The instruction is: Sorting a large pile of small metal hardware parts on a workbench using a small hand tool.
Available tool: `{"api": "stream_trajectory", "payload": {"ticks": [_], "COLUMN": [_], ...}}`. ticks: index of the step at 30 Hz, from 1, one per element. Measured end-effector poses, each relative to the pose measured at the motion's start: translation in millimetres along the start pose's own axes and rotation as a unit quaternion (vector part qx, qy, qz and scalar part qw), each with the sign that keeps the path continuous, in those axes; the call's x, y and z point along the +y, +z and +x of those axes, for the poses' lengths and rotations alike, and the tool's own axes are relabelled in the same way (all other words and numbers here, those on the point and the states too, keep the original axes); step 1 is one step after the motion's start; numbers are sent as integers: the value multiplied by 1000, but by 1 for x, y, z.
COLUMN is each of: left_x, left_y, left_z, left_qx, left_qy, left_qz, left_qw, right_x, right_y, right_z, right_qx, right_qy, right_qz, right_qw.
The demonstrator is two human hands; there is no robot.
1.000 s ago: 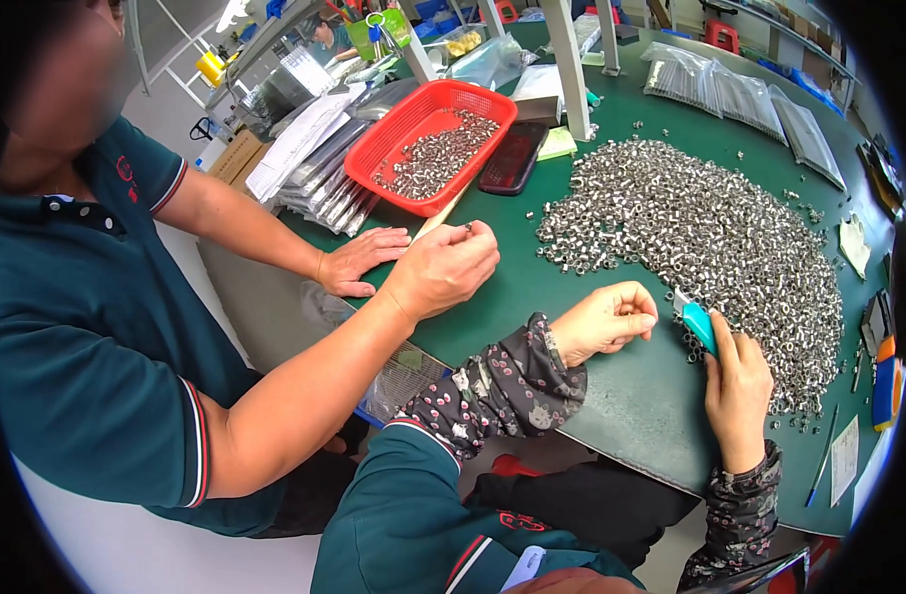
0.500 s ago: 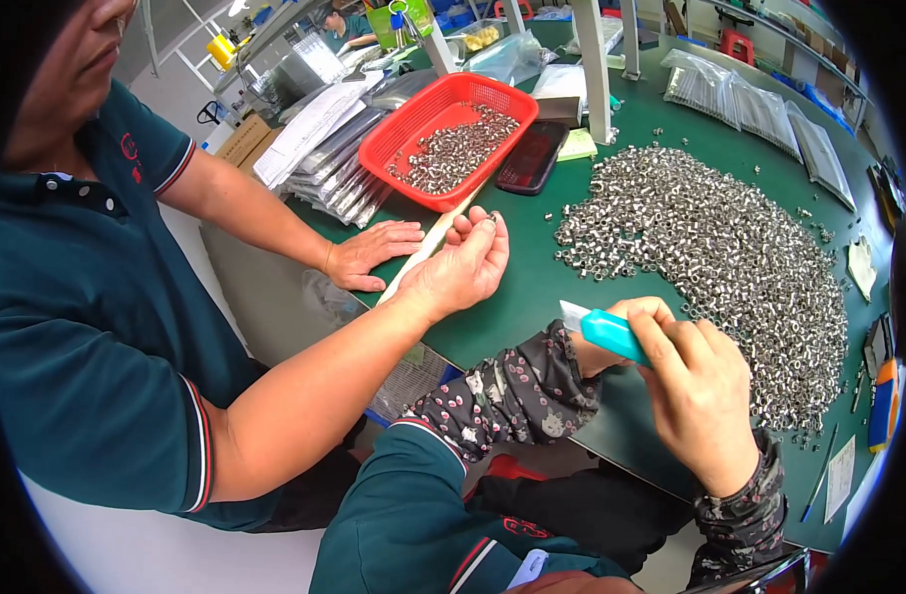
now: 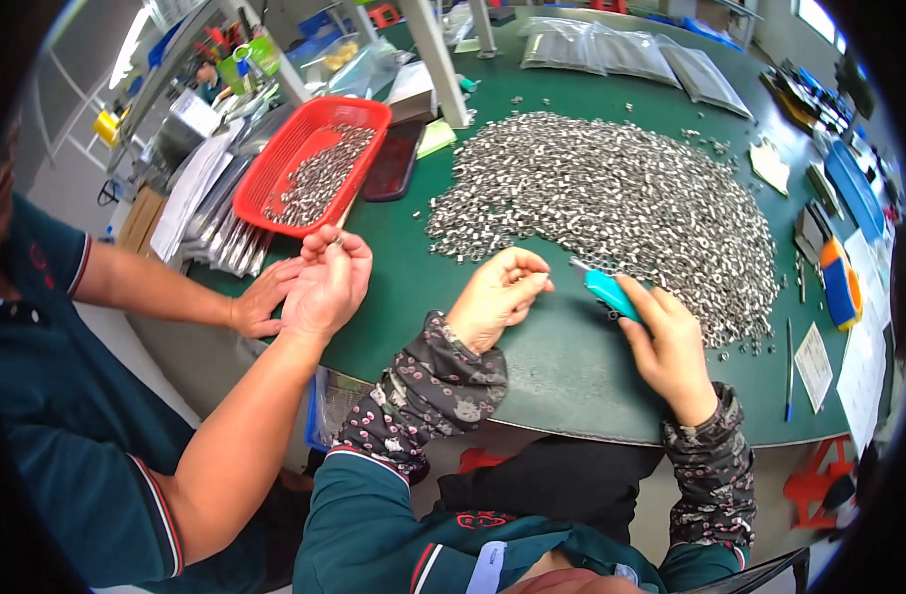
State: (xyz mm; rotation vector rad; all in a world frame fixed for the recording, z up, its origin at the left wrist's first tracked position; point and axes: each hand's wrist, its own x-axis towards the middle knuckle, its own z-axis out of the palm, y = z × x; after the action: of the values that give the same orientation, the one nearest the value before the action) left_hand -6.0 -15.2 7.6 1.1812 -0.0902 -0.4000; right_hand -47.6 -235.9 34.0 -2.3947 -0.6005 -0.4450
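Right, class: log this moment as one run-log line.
right hand: holds teal-handled tool | left hand: curled beside metal parts pile | green table

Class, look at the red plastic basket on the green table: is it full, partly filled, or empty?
Partly filled. The red plastic basket holds a band of small silver metal parts along its middle, while bare red floor shows at its sides.
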Motion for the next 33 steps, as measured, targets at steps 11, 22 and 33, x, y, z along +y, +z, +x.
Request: {"api": "stream_trajectory", "payload": {"ticks": [11, 22, 33], "left_x": [-5, -4, -2], "left_y": [2, 0, 1], "left_z": [2, 1, -1], "left_qx": [-31, -21, -37], "left_qy": [23, 16, 18], "left_qz": [-32, -22, -26], "left_qw": [999, 999, 999], "right_x": [-2, -3, -3], "right_y": [2, 5, 7], "right_z": [-10, -8, -9], "right_qx": [-32, -33, -9], "right_qy": [-24, -32, -32], "right_qz": [2, -4, -29], "right_qw": [999, 999, 999]}}
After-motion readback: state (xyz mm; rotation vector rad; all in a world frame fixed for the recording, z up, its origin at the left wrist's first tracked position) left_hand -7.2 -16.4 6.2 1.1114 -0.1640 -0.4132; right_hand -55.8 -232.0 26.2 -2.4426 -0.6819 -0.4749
